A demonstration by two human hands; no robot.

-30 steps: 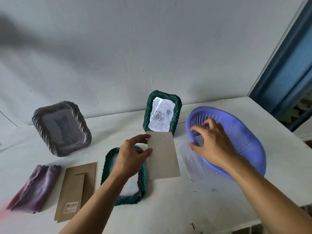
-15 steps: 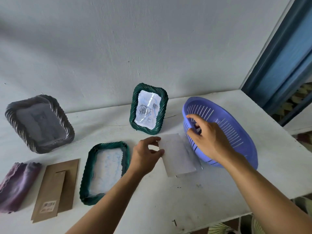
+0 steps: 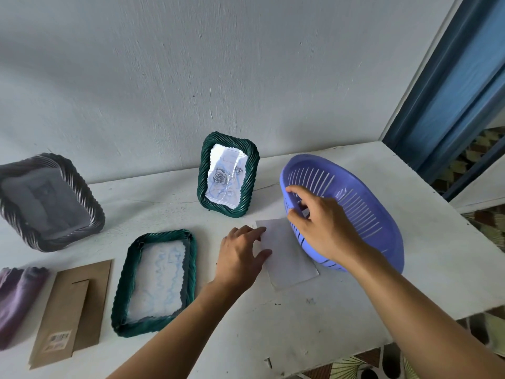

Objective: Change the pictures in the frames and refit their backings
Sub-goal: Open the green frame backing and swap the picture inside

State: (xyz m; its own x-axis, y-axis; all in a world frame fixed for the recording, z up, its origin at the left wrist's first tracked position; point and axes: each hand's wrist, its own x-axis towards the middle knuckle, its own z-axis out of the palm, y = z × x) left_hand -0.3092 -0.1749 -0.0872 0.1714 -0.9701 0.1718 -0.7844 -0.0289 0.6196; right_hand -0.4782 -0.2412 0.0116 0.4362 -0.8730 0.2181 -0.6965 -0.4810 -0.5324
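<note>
**Head view: fetching the next picture.** The left hand [image 3: 240,258] lies with relaxed, nearly straight fingers on the 9 o'clock edge of a white rectangular sheet [image 3: 292,261]. The sheet rests flat on the white table [image 3: 300,329]. Thumb tip and fingertips touch it, and nothing is gripped.

The right hand [image 3: 325,228] reaches over the near wall of the tilted purple slotted plastic basket [image 3: 382,214] with its fingers curled. A small pale patch shows between the fingers, but whether the hand pinches anything cannot be told.

At 9 o'clock of the left hand, the dark green twisted-rope frame [image 3: 123,283] lies face down with its back open, and a blue-marbled paper [image 3: 158,277] shows in the opening. Its likely backing, a brown cardboard board with easel stand [image 3: 71,307], lies at 9 o'clock of that frame, beside a folded purple cloth [image 3: 16,294]. Another green rope frame with a rose picture [image 3: 228,173] stands at 12 o'clock. A grey rope frame [image 3: 46,203] leans at 10 o'clock.

**Judgement.** The step in hand appears to be drawing a fresh picture from the basket. To do it well:
- Lift only 1 picture, holding it by its edges.
- Lay it face down and square within the open frame's recess.
- Seat the backing flat before pressing its edges home.
- Steady the basket, since it rests tilted and could rock.
</note>
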